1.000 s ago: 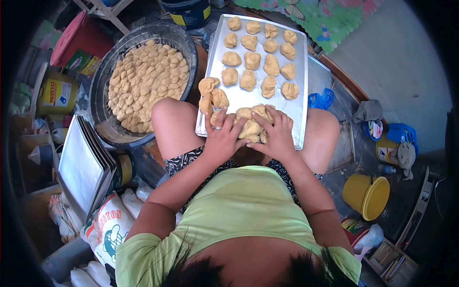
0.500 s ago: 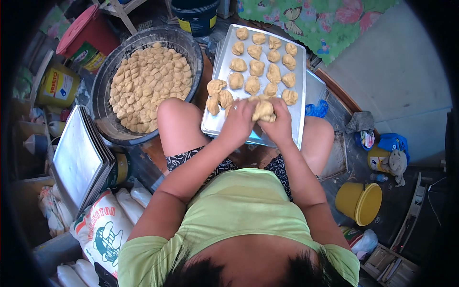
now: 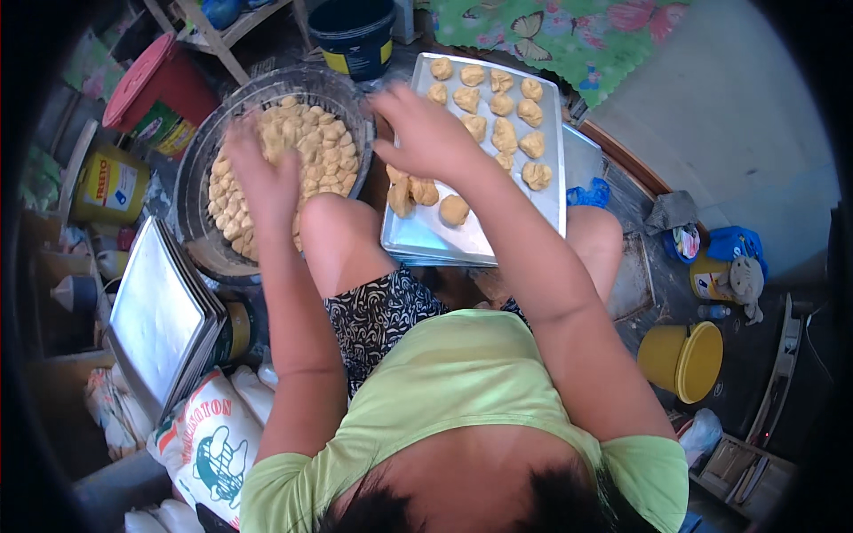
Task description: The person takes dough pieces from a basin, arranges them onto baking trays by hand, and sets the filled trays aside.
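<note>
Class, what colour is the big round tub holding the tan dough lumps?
The big round tub is dark grey with pale smudges: head view.

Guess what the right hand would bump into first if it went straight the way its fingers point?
Probably the rim of the big dark tub, just beyond the right hand. Its height is hard to judge, so it might pass above the rim instead.

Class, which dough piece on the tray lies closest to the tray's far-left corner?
The dough piece at the left end of the farthest row on the tray; its row-mates lie to its right, and other rows sit lower in view.
</note>
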Available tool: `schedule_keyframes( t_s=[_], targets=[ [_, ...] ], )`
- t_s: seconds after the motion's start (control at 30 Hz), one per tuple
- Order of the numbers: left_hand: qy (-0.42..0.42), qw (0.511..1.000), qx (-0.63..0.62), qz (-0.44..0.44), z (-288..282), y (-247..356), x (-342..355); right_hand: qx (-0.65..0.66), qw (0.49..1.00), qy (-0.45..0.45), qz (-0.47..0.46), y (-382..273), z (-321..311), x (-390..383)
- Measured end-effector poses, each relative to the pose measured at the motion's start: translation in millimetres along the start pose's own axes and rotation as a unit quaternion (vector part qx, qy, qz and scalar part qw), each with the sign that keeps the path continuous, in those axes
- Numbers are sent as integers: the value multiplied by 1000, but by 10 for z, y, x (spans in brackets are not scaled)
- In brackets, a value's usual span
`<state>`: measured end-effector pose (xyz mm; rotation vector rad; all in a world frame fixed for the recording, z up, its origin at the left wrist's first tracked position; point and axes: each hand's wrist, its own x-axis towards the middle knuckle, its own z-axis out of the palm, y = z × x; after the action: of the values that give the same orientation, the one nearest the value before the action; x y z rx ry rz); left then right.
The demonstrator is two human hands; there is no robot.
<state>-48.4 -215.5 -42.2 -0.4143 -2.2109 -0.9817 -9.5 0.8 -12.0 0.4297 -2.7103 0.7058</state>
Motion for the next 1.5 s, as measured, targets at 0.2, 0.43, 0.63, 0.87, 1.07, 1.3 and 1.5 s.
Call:
schedule_keyframes(
  t_s=[0.2,0.43,0.63,0.87,1.07,1.3,1.5],
  targets=[
    [-339,929,22,144,729,431,-948,76,973,-38,214,546,257,-1617],
    [-288,934,55,207,958,720,-1055,108,969,83,205,931,61,-2038],
    [-329,929,2,168,1188,1192,-1403,130,951,112,259,885,-26,-2046],
    [-340,925,-129,111,1165,1255,-1389,137,958,-64,244,937,-206,-2452],
    [-354,912,-197,59,1324,1268,-1442,152,908,92,379,1006,-219,-2147],
    [-174,981,-67,53,1147,583,-813,-23,987,42,155,724,-89,-1771],
    [-311,931,-160,-102,1335,-111,-719,112,988,45,102,304,656,-960]
  ],
)
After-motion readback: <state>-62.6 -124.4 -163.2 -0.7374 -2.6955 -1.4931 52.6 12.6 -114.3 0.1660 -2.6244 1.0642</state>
